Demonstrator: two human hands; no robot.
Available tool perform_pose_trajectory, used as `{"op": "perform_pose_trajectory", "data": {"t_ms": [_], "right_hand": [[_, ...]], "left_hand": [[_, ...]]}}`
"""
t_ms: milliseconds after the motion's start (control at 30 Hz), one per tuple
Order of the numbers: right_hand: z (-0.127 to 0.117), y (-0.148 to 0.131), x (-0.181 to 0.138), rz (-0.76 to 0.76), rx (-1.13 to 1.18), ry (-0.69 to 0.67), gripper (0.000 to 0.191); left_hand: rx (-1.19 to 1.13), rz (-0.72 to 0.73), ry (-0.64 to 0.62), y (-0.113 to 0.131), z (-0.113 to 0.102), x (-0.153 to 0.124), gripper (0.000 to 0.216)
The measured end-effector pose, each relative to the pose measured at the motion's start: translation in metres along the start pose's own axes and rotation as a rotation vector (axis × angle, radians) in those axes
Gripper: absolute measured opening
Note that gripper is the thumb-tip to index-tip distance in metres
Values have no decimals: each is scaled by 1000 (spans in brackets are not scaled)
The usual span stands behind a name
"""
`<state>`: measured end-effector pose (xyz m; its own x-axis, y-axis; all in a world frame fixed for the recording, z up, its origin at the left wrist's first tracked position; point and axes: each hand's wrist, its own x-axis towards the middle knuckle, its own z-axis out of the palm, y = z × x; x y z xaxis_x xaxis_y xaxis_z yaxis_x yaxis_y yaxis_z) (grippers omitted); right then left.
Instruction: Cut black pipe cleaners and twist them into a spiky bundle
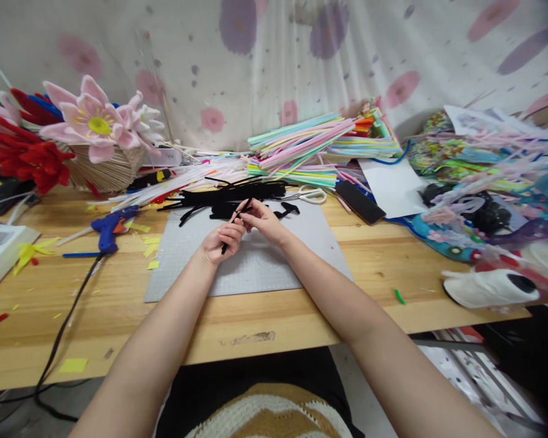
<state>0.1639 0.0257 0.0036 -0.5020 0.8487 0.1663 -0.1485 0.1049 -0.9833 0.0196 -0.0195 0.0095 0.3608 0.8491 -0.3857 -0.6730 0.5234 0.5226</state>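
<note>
My left hand (224, 239) is closed around a black pipe cleaner (224, 247), whose lower end sticks out below the fingers. Its upper part runs to my right hand (261, 220), where thumb and fingertips pinch it. Both hands meet above the grey cutting mat (283, 261). Just behind them lies a bundle of black pipe cleaners (232, 194). A small bent black piece (290, 209) rests on the mat to the right of my right hand. White-handled scissors (311, 194) lie at the mat's far right corner.
A blue glue gun (109, 230) with a black cord lies left. Fuzzy flowers (91, 121) stand at the back left. Pastel pipe cleaners (305, 143) are piled behind. At right are a phone (360, 202), white paper (393, 185) and a white spool (491, 288).
</note>
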Motion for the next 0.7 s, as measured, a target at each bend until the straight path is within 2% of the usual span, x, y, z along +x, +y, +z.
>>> {"op": "perform_pose_trajectory", "data": {"t_ms": [200, 433, 700], "right_hand": [[-10, 0, -1, 26, 91, -68, 24], [-11, 7, 3, 50, 43, 39, 17], [-11, 8, 7, 113, 90, -23, 19]], "left_hand": [[-38, -33, -24, 0, -1, 0, 15], [-163, -168, -70, 0, 0, 3, 14], [-365, -281, -110, -1, 1, 4, 20]]}}
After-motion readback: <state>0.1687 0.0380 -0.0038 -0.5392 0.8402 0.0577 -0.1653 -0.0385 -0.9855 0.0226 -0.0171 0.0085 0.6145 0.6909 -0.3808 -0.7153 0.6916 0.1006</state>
